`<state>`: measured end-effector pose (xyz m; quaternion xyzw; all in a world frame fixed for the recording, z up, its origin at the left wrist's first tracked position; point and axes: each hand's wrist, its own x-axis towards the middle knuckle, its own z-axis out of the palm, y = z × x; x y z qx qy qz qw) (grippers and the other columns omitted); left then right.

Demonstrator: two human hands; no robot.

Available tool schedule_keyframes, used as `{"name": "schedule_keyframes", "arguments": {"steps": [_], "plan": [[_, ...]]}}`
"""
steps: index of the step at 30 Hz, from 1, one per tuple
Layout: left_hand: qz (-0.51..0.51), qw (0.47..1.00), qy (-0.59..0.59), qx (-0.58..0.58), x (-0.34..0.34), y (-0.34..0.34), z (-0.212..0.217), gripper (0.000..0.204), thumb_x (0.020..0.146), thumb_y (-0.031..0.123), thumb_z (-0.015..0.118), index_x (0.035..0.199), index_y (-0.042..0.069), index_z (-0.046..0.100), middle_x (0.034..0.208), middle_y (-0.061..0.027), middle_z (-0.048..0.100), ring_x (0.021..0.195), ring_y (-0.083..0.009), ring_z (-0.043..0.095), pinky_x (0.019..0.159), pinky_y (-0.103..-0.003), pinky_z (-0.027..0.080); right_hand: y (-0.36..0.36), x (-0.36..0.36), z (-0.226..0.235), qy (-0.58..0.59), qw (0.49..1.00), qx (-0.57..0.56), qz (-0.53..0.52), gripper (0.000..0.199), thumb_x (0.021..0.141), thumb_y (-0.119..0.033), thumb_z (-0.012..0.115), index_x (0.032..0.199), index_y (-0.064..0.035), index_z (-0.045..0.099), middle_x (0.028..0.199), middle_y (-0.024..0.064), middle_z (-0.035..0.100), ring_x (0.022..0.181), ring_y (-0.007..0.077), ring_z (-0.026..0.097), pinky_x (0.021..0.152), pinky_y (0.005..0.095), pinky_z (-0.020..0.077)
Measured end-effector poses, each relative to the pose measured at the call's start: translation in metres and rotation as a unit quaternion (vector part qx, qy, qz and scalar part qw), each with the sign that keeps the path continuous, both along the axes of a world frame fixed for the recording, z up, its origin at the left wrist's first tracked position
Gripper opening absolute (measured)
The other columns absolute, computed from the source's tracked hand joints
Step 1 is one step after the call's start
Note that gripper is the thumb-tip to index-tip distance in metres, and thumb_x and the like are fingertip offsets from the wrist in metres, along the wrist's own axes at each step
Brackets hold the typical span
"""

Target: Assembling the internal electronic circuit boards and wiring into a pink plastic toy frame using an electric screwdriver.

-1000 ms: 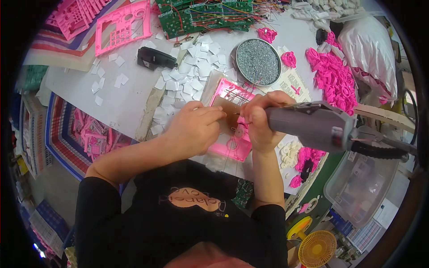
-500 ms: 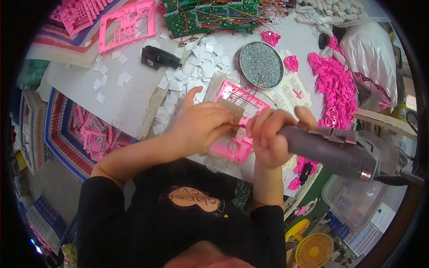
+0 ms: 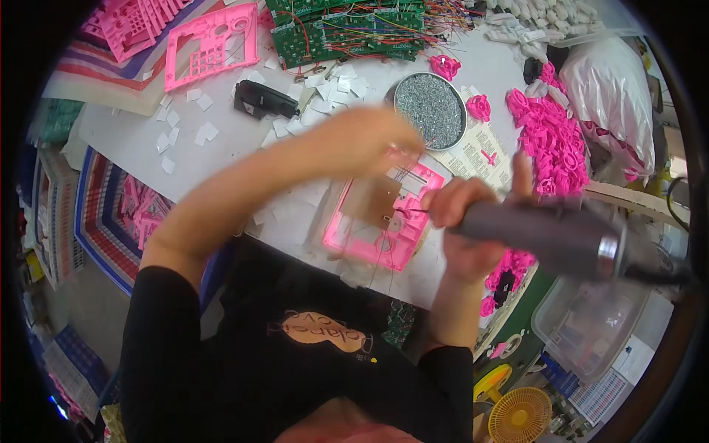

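My right hand (image 3: 473, 225) is wrapped round a grey electric screwdriver (image 3: 546, 240). Its thin bit points left, over a pink plastic housing (image 3: 399, 247) lying on the table. Inside that housing sits a brown board (image 3: 371, 203), and thin wires trail across the plastic. My left hand (image 3: 388, 136), smeared by motion, is above the housing's far end, beside a round tin (image 3: 464, 122) full of small silvery screws. Its fingers are too blurred to show whether anything is between them.
Green circuit boards (image 3: 354, 33) with coloured wires lie at the back. A black box-shaped part (image 3: 262, 100) rests among white paper squares (image 3: 203, 133). Small pink parts (image 3: 554, 140) are heaped at the right, near a stuffed clear bag (image 3: 609, 96). Another pink housing (image 3: 173, 55) is at the far left.
My left hand has left the brown board and moved away from me toward the screw tin. The screwdriver has shifted slightly, its bit clear of my left fingers.
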<state>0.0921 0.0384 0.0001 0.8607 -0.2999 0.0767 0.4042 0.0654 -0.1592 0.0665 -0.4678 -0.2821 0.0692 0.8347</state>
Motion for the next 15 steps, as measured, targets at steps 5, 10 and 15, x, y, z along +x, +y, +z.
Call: {"name": "schedule_keyframes", "arguments": {"steps": [5, 10, 15], "plan": [[0.131, 0.94, -0.042, 0.311, 0.088, -0.023, -0.005, 0.015, 0.082, 0.023, 0.064, 0.091, 0.016, 0.074, 0.087, -0.0061, 0.068, 0.091, -0.0251, 0.063, 0.085, -0.044, 0.043, -0.048, 0.028, 0.052, -0.031, 0.975, -0.22, 0.02, 0.073, 0.086, -0.015, 0.075, 0.144, 0.0023, 0.033, 0.099, 0.0251, 0.068, 0.093, 0.0309, 0.069, 0.084, 0.0439, 0.0557], [0.14, 0.941, -0.068, 0.301, 0.09, -0.031, -0.014, 0.014, 0.082, 0.02, 0.062, 0.078, 0.015, 0.074, 0.081, -0.0044, 0.069, 0.089, -0.0237, 0.064, 0.084, -0.044, 0.04, -0.023, 0.005, 0.018, -0.027, 0.994, -0.094, -0.044, 0.062, 0.086, -0.003, 0.069, 0.14, -0.0039, 0.039, 0.094, 0.024, 0.068, 0.076, 0.0265, 0.068, 0.067, 0.0366, 0.0581], [0.16, 0.94, -0.117, 0.278, 0.081, -0.027, -0.019, 0.018, 0.085, 0.024, 0.062, 0.073, 0.013, 0.069, 0.078, -0.0046, 0.066, 0.084, -0.0234, 0.063, 0.079, -0.045, 0.039, 0.022, -0.028, -0.027, -0.004, 0.996, -0.082, -0.041, 0.04, 0.091, -0.01, 0.064, 0.125, -0.0078, 0.042, 0.066, 0.0047, 0.049, 0.058, 0.015, 0.048, 0.055, 0.0337, 0.0452]]}}
